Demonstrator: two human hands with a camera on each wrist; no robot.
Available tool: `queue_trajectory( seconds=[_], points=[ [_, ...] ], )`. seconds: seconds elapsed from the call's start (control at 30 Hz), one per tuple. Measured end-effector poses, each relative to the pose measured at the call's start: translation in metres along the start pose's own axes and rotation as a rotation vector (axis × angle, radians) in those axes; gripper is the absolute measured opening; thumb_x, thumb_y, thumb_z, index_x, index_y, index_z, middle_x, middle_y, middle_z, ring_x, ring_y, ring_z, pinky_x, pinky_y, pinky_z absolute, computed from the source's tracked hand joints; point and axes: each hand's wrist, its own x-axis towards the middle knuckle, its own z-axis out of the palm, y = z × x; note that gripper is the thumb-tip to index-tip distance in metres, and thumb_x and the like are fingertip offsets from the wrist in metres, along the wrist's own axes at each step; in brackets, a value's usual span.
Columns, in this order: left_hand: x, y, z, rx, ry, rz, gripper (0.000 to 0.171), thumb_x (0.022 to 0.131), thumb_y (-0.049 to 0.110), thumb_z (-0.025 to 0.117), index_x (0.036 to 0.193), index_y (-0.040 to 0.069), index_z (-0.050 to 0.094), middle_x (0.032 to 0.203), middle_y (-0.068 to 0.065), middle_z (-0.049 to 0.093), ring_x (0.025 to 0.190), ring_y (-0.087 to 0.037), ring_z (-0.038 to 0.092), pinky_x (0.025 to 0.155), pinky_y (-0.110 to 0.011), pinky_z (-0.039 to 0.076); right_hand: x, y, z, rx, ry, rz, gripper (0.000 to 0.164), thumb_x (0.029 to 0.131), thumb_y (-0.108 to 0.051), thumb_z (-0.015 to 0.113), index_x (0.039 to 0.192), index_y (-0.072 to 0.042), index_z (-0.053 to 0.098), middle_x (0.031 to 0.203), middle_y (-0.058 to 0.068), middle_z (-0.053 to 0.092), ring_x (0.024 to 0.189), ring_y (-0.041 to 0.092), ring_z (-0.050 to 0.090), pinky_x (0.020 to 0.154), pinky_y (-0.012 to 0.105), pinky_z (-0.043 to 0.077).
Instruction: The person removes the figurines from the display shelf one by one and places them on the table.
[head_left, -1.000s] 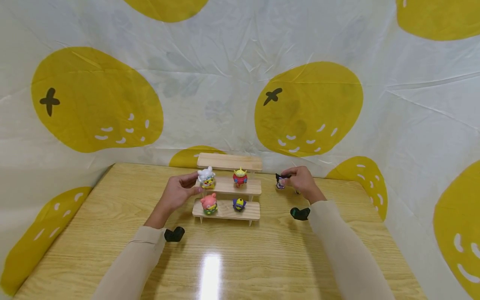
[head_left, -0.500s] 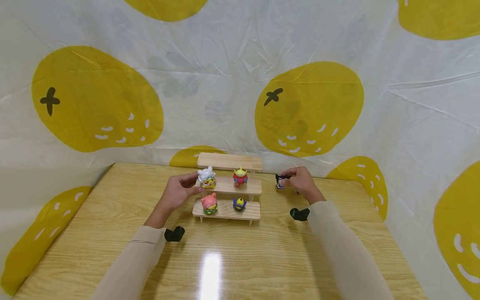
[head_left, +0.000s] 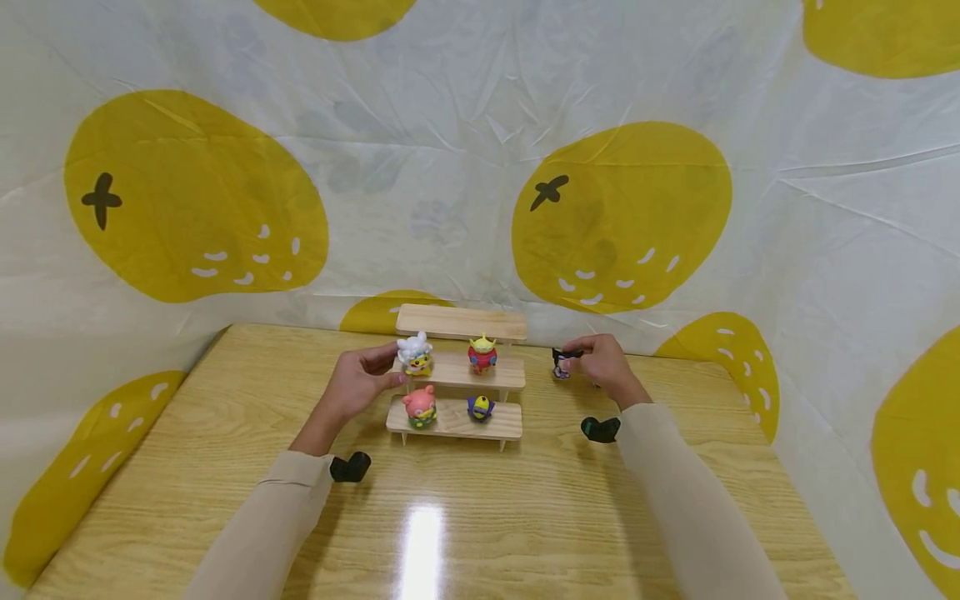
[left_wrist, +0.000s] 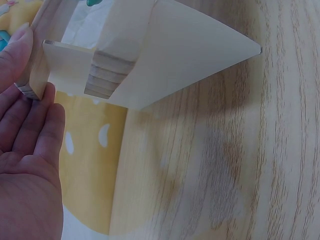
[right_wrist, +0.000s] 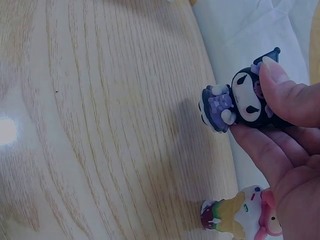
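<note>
My left hand [head_left: 356,385] grips the left end of the middle board of a three-tier wooden display stand [head_left: 446,425]. In the left wrist view the thumb lies on one side of the board [left_wrist: 36,75] and the fingers on the other. Beside the thumb stands a yellow figurine with a fluffy white hat [head_left: 415,355]. Right of the stand, my right hand [head_left: 602,365] pinches a black-hooded, white-faced figurine in a purple dress [right_wrist: 246,97] between thumb and fingers. The right wrist view shows it upright by its head; whether its base touches the table is unclear.
A green-eyed alien figurine in red [head_left: 482,356] shares the middle tier. Below it are a pink figurine [head_left: 420,407] and a small yellow and blue one [head_left: 480,407]. A pink and white figurine [right_wrist: 245,212] stands near my right hand. A patterned cloth [head_left: 442,208] hangs behind the table.
The head view has shifted very slightly. Both hands keep their places and their holds, and the figurines stay where they were.
</note>
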Motion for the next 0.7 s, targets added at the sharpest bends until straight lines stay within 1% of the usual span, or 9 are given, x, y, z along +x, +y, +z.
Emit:
queue_trajectory(
  seconds=[0.27, 0.47, 0.63, 0.7],
  points=[
    [-0.0006, 0.0011, 0.0012, -0.009, -0.003, -0.01, 0.056, 0.092, 0.004, 0.079, 0.144, -0.001, 0.06, 0.146, -0.024, 0.061, 0.14, -0.038, 0.056, 0.114, -0.047, 0.05, -0.0009, 0.002, 0.0012, -0.034, 0.005, 0.001, 0.031, 0.093, -0.008, 0.077, 0.123, 0.001, 0.075, 0.132, 0.023, 0.068, 0.109, 0.027, 0.054, 0.08, 0.026, 0.046],
    [-0.0003, 0.0023, 0.0022, -0.013, -0.001, -0.011, 0.057, 0.091, 0.002, 0.079, 0.144, -0.001, 0.059, 0.147, -0.023, 0.06, 0.14, -0.037, 0.056, 0.113, -0.045, 0.05, 0.0004, 0.0057, 0.0015, -0.051, 0.017, -0.011, 0.031, 0.094, -0.01, 0.077, 0.123, -0.001, 0.076, 0.131, 0.021, 0.07, 0.114, 0.029, 0.055, 0.083, 0.026, 0.046],
    [0.0002, 0.0009, 0.0023, 0.004, 0.011, -0.011, 0.057, 0.09, 0.002, 0.079, 0.144, -0.001, 0.06, 0.145, -0.024, 0.061, 0.139, -0.038, 0.057, 0.113, -0.046, 0.05, 0.0012, 0.0065, 0.0027, -0.052, 0.016, -0.011, 0.031, 0.093, -0.009, 0.077, 0.123, -0.001, 0.076, 0.132, 0.021, 0.069, 0.12, 0.031, 0.057, 0.089, 0.029, 0.048],
    [0.0004, 0.0004, 0.0022, 0.011, 0.015, -0.011, 0.057, 0.09, 0.003, 0.079, 0.144, -0.001, 0.06, 0.145, -0.024, 0.061, 0.139, -0.038, 0.057, 0.114, -0.046, 0.05, 0.0016, 0.0066, 0.0032, -0.053, 0.017, -0.013, 0.03, 0.093, -0.009, 0.077, 0.123, -0.001, 0.076, 0.132, 0.021, 0.069, 0.12, 0.031, 0.057, 0.091, 0.03, 0.048]
  ],
)
